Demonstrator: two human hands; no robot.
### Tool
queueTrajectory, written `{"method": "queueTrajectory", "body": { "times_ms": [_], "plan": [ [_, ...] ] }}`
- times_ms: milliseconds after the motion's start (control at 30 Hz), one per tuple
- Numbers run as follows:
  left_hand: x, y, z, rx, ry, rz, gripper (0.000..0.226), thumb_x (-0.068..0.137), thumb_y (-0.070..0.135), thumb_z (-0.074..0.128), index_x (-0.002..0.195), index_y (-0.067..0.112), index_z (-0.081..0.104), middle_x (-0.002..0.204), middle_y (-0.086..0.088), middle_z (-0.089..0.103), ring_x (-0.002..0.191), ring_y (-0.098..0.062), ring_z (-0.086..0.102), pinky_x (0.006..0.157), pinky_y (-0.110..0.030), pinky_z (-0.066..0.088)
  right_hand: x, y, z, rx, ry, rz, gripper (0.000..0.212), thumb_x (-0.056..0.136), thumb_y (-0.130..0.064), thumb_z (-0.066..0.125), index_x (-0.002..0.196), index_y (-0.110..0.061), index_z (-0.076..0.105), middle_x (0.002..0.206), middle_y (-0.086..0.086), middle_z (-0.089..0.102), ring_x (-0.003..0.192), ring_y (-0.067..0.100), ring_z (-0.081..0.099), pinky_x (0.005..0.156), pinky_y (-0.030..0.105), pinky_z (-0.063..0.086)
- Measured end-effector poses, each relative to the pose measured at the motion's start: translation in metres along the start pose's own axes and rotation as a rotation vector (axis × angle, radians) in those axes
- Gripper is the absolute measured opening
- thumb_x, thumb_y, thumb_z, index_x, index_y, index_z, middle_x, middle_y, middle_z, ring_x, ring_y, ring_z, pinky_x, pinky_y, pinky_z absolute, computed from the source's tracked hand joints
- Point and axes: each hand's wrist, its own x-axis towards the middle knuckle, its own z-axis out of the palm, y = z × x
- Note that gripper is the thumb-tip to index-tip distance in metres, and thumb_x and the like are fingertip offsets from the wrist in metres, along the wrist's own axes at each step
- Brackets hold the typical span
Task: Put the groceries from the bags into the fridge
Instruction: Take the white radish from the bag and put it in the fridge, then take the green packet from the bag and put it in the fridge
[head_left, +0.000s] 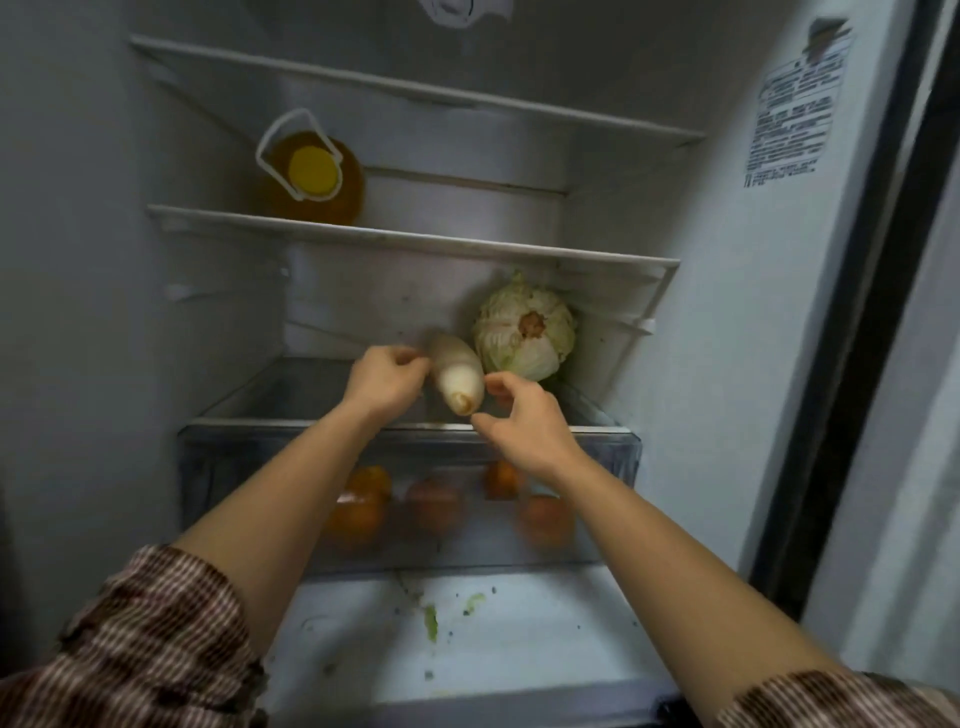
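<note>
- White fridge (701, 415) open, lower shelf (291, 389) sits over clear drawer (249, 467) holding orange round fruit (434, 506).
- Oil bottle (317, 182) on middle shelf, left side.
- Cabbage (524, 327) at back right of lower shelf.
- Radish (454, 371) lies on same shelf, touching cabbage's left, cut end frontward.
- Left hand (382, 382): grip curled onto radish's left side.
- Right hand (524, 423): thumb and forefinger loosely flank cut end; cannot tell if gripping.

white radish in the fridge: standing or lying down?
Lying on its side: the white radish rests lengthwise on the shelf, cut end toward the camera, beside the cabbage.
</note>
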Motion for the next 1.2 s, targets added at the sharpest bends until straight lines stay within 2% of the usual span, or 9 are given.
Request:
{"method": "queueTrajectory", "body": {
  "times_ms": [100, 200, 333, 467, 633, 800, 900, 1067, 1200],
  "plan": [
    [-0.055, 0.009, -0.023, 0.099, 0.053, 0.034, 0.035, 0.092, 0.024, 0.055, 0.123, 0.011, 0.064, 0.125, -0.008, 0.065, 0.122, -0.022, 0.055, 0.100, -0.029, 0.040, -0.036, -0.015, -0.003, -0.014, -0.023, -0.048, 0.051, 0.082, -0.024, 0.068, 0.130, -0.015, 0.056, 0.125, 0.006, 0.064, 0.115, 0.023, 0.058, 0.097, 0.033, 0.046],
    [-0.122, 0.013, -0.046, 0.135, 0.093, 0.050, 0.036, 0.091, 0.022, 0.055, 0.124, 0.011, 0.063, 0.124, -0.008, 0.065, 0.119, -0.021, 0.058, 0.101, -0.030, 0.042, -0.083, -0.033, -0.006, -0.014, -0.067, -0.104, 0.049, 0.083, -0.026, 0.067, 0.130, -0.018, 0.057, 0.127, 0.004, 0.062, 0.119, 0.021, 0.056, 0.099, 0.033, 0.044],
    [-0.237, 0.009, -0.084, 0.200, 0.168, 0.052, 0.033, 0.090, 0.021, 0.056, 0.121, 0.016, 0.065, 0.118, -0.003, 0.068, 0.111, -0.018, 0.062, 0.094, -0.028, 0.046, -0.165, -0.059, 0.001, 0.038, -0.147, -0.188, 0.042, 0.084, -0.026, 0.066, 0.125, -0.019, 0.060, 0.125, 0.001, 0.063, 0.116, 0.018, 0.056, 0.097, 0.030, 0.044],
    [-0.343, 0.006, -0.138, 0.405, 0.165, 0.069, 0.031, 0.089, 0.019, 0.057, 0.119, 0.015, 0.066, 0.120, -0.006, 0.067, 0.113, -0.022, 0.059, 0.094, -0.027, 0.041, -0.248, -0.092, 0.018, 0.068, -0.280, -0.242, 0.045, 0.086, -0.029, 0.064, 0.129, -0.019, 0.057, 0.130, 0.002, 0.059, 0.123, 0.020, 0.052, 0.103, 0.036, 0.042],
    [-0.454, 0.023, -0.226, 0.523, 0.249, 0.003, 0.030, 0.085, 0.019, 0.055, 0.111, 0.014, 0.069, 0.107, -0.008, 0.069, 0.101, -0.023, 0.062, 0.087, -0.028, 0.043, -0.332, -0.169, 0.031, 0.164, -0.403, -0.365, 0.043, 0.087, -0.028, 0.063, 0.128, -0.016, 0.058, 0.128, 0.004, 0.060, 0.119, 0.021, 0.054, 0.100, 0.035, 0.044],
    [-0.558, 0.013, -0.327, 0.732, 0.300, -0.167, 0.032, 0.089, 0.022, 0.056, 0.120, 0.019, 0.063, 0.121, -0.006, 0.062, 0.114, -0.023, 0.054, 0.096, -0.034, 0.040, -0.413, -0.266, 0.054, 0.239, -0.499, -0.521, 0.041, 0.085, -0.026, 0.065, 0.124, -0.012, 0.062, 0.122, 0.006, 0.064, 0.110, 0.022, 0.060, 0.096, 0.035, 0.047],
    [-0.623, 0.002, -0.390, 0.792, 0.353, -0.333, 0.034, 0.092, 0.026, 0.052, 0.125, 0.020, 0.058, 0.128, -0.007, 0.057, 0.119, -0.025, 0.050, 0.099, -0.036, 0.040, -0.466, -0.325, 0.079, 0.238, -0.581, -0.626, 0.043, 0.087, -0.031, 0.063, 0.127, -0.016, 0.059, 0.126, 0.003, 0.061, 0.113, 0.022, 0.057, 0.095, 0.034, 0.046],
    [-0.746, -0.016, -0.508, 0.883, 0.445, -0.536, 0.037, 0.093, 0.029, 0.050, 0.129, 0.020, 0.055, 0.133, -0.005, 0.053, 0.125, -0.023, 0.045, 0.103, -0.039, 0.039, -0.570, -0.442, 0.132, 0.261, -0.685, -0.755, 0.046, 0.087, -0.032, 0.062, 0.129, -0.015, 0.056, 0.132, 0.006, 0.057, 0.123, 0.025, 0.051, 0.103, 0.038, 0.039],
    [-0.864, -0.031, -0.608, 0.879, 0.503, -0.735, 0.038, 0.092, 0.031, 0.046, 0.128, 0.022, 0.054, 0.130, -0.004, 0.056, 0.121, -0.025, 0.049, 0.100, -0.042, 0.043, -0.674, -0.547, 0.171, 0.271, -0.794, -0.828, 0.047, 0.090, -0.034, 0.059, 0.133, -0.016, 0.051, 0.135, 0.006, 0.055, 0.124, 0.025, 0.049, 0.104, 0.039, 0.039]
  ]
}}
